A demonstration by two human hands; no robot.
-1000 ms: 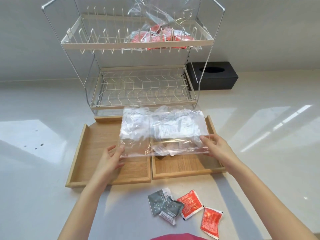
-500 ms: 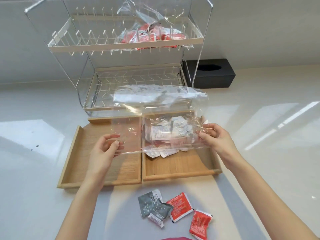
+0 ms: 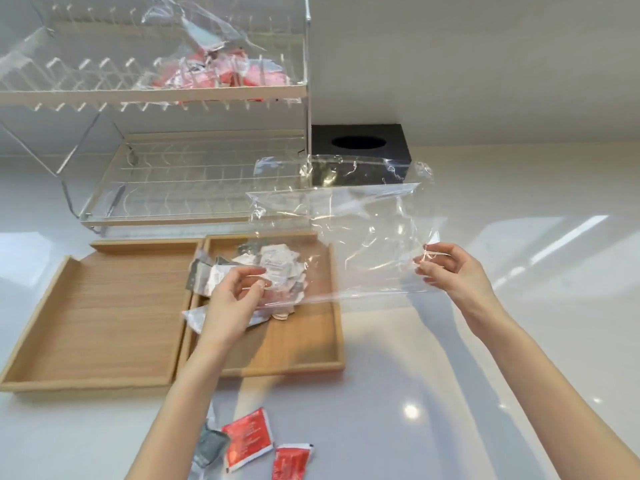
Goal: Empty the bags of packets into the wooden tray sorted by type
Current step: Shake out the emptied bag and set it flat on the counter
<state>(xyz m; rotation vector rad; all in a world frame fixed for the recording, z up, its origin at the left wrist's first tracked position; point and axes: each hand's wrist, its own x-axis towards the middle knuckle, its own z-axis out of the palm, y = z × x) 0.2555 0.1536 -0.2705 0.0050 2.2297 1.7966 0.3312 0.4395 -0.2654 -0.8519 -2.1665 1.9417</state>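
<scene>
I hold a clear plastic bag by its lower corners, spread above the right side of the wooden tray. My left hand pinches one corner over the right compartment. My right hand pinches the other corner, out past the tray's right edge. The bag looks empty. A pile of grey and white packets lies in the right compartment, some leaning over the divider. The left compartment holds nothing. Another clear bag with red packets lies on the rack's top shelf.
A two-tier dish rack stands just behind the tray. A black tissue box sits to its right, partly behind the bag. Loose red packets and a grey packet lie on the white counter near me.
The bag has been tipped up and its grey and white packets have dropped into the right compartment. Both hands and the bag have shifted right, and my view has moved closer.
</scene>
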